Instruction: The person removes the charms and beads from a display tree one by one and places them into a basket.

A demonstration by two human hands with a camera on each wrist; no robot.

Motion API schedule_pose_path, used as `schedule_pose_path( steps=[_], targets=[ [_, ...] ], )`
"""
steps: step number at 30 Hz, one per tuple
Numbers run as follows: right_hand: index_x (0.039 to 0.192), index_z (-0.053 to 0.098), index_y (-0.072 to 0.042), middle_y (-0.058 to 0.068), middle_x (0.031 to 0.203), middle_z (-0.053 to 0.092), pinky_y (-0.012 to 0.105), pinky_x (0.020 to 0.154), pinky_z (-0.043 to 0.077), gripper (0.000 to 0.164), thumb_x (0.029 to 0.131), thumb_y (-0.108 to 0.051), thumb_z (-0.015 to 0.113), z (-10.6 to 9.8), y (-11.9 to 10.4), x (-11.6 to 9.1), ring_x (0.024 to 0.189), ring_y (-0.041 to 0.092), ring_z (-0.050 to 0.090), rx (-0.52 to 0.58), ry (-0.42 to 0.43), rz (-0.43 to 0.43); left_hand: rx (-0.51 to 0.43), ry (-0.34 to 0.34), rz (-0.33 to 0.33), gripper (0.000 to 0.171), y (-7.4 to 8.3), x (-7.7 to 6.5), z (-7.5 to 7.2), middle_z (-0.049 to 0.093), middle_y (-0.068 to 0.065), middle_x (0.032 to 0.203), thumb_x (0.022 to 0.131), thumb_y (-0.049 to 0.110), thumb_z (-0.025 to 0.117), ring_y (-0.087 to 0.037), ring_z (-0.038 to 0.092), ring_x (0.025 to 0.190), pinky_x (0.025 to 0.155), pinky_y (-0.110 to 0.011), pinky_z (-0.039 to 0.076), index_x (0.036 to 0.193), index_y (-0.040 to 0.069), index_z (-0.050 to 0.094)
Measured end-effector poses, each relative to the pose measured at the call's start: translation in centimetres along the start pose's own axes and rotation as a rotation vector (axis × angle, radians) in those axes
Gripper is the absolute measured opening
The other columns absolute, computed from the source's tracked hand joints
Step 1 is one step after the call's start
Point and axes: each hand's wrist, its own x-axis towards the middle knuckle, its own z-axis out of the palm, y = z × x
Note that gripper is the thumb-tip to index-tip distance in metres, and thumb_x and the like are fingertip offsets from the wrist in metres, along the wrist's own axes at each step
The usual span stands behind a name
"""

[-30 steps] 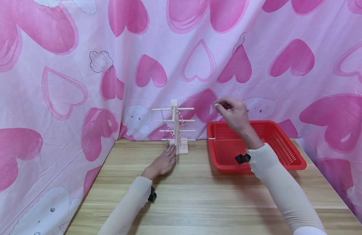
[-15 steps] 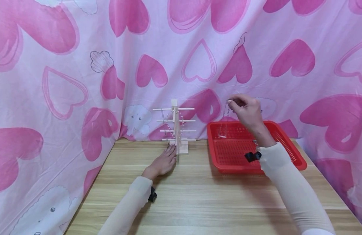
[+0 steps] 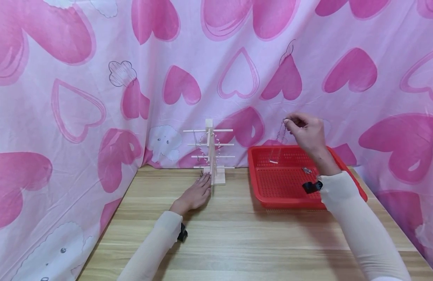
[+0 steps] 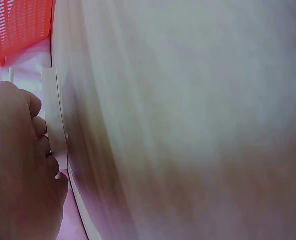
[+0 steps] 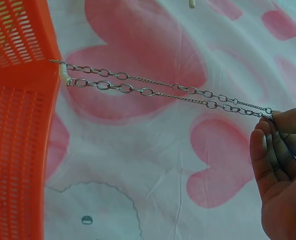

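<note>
My right hand (image 3: 305, 130) pinches a silver chain necklace (image 5: 125, 88) by its top end, thumb against the fingers. The chain hangs in a doubled loop over the red basket, with a short row of white beads (image 3: 273, 161) at its lower end. My left hand (image 3: 195, 193) rests with extended fingers on the base of a wooden jewellery stand (image 3: 209, 125). In the left wrist view its fingertips lie right at the edge of the base board (image 4: 53, 110). A pearl-beaded strand (image 3: 218, 151) and a thin dark chain (image 3: 195, 136) hang from the stand's pegs.
The red plastic basket (image 3: 290, 203) stands at the back right of the wooden table (image 3: 230, 242). A small silver chain heap (image 3: 306, 170) lies in it. A pink heart-patterned cloth (image 3: 237, 74) hangs behind and at both sides.
My right hand has moved rightward, carrying the necklace over the basket, and the silver heap inside has come into sight. My left hand has stayed on the stand's base.
</note>
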Motion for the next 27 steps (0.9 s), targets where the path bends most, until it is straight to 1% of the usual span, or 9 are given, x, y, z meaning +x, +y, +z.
schedule_pose_path(
  steps=[1, 4, 6, 8, 12, 16, 22, 25, 27],
  targets=[
    [0.098, 0.081, 0.004, 0.001, 0.076, 0.071, 0.005, 0.061, 0.047, 0.008, 0.096, -0.002, 0.076, -0.1, -0.3, 0.0, 0.062, -0.006, 0.056, 0.001, 0.003, 0.0, 0.004, 0.0, 0.0, 0.062, 0.0, 0.0, 0.0, 0.012, -0.018, 0.179, 0.115, 0.03, 0.024, -0.036, 0.011, 0.167, 0.137, -0.051, 0.019, 0.168, -0.002, 0.02],
    [0.098, 0.079, 0.009, 0.006, 0.076, 0.07, 0.004, 0.061, 0.047, 0.008, 0.095, 0.003, 0.075, -0.6, -1.2, -0.3, 0.061, -0.008, 0.054, -0.005, 0.008, 0.001, 0.003, 0.007, 0.005, 0.061, -0.1, 0.0, 0.1, 0.013, -0.019, 0.179, 0.115, 0.029, 0.025, -0.036, 0.011, 0.167, 0.137, -0.051, 0.019, 0.168, -0.002, 0.021],
    [0.098, 0.078, 0.012, 0.004, 0.075, 0.069, 0.004, 0.061, 0.046, 0.009, 0.095, 0.004, 0.074, -1.0, -1.6, -0.4, 0.061, -0.009, 0.054, -0.004, 0.01, 0.006, -0.003, 0.013, 0.009, 0.062, -0.1, 0.0, 0.1, 0.013, -0.019, 0.179, 0.115, 0.029, 0.025, -0.037, 0.012, 0.167, 0.136, -0.052, 0.019, 0.168, -0.003, 0.021],
    [0.098, 0.078, 0.012, -0.008, 0.074, 0.067, 0.004, 0.061, 0.047, 0.009, 0.095, 0.004, 0.074, -1.3, -0.8, -0.3, 0.061, -0.009, 0.054, -0.008, 0.012, 0.017, -0.01, 0.016, 0.01, 0.062, -0.2, 0.0, 0.1, 0.014, -0.019, 0.179, 0.114, 0.028, 0.026, -0.037, 0.012, 0.167, 0.136, -0.053, 0.019, 0.168, -0.003, 0.022],
    [0.098, 0.078, 0.011, -0.023, 0.073, 0.062, 0.003, 0.06, 0.046, 0.01, 0.094, 0.003, 0.074, -1.6, 1.4, -0.1, 0.06, -0.012, 0.055, -0.015, 0.014, 0.039, -0.006, 0.009, 0.005, 0.062, -0.1, 0.0, 0.1, 0.013, -0.019, 0.179, 0.114, 0.028, 0.025, -0.037, 0.012, 0.167, 0.136, -0.052, 0.018, 0.168, -0.002, 0.021],
    [0.099, 0.079, 0.01, -0.028, 0.073, 0.061, 0.003, 0.059, 0.046, 0.011, 0.095, 0.001, 0.073, -2.0, 2.8, -0.1, 0.061, -0.013, 0.055, -0.029, 0.014, 0.057, -0.003, -0.001, 0.004, 0.061, 0.0, 0.0, 0.0, 0.012, -0.019, 0.179, 0.115, 0.028, 0.025, -0.037, 0.01, 0.167, 0.137, -0.052, 0.017, 0.168, -0.003, 0.019],
    [0.105, 0.078, 0.011, -0.034, 0.072, 0.061, 0.003, 0.058, 0.046, 0.016, 0.097, -0.002, 0.072, -2.8, 3.7, -0.2, 0.059, -0.013, 0.055, -0.035, 0.004, 0.111, 0.002, -0.02, -0.004, 0.062, -0.2, 0.2, 0.3, 0.009, -0.016, 0.179, 0.116, 0.03, 0.023, -0.035, 0.007, 0.168, 0.137, -0.05, 0.014, 0.169, 0.0, 0.015],
    [0.105, 0.079, 0.009, -0.034, 0.071, 0.061, 0.003, 0.058, 0.047, 0.016, 0.097, -0.004, 0.073, -3.3, 4.2, -0.2, 0.059, -0.013, 0.056, -0.039, 0.005, 0.121, -0.005, -0.009, -0.002, 0.062, -0.4, 0.3, 0.4, 0.01, -0.017, 0.179, 0.116, 0.031, 0.023, -0.034, 0.008, 0.168, 0.137, -0.051, 0.016, 0.169, -0.001, 0.017],
    [0.105, 0.08, 0.007, -0.034, 0.071, 0.061, 0.003, 0.058, 0.047, 0.016, 0.097, -0.005, 0.073, -3.5, 4.4, -0.2, 0.059, -0.013, 0.056, -0.047, 0.007, 0.122, 0.004, -0.014, -0.004, 0.063, -0.4, 0.3, 0.4, 0.009, -0.016, 0.18, 0.116, 0.032, 0.022, -0.033, 0.007, 0.168, 0.137, -0.05, 0.016, 0.169, 0.0, 0.016]
  ],
)
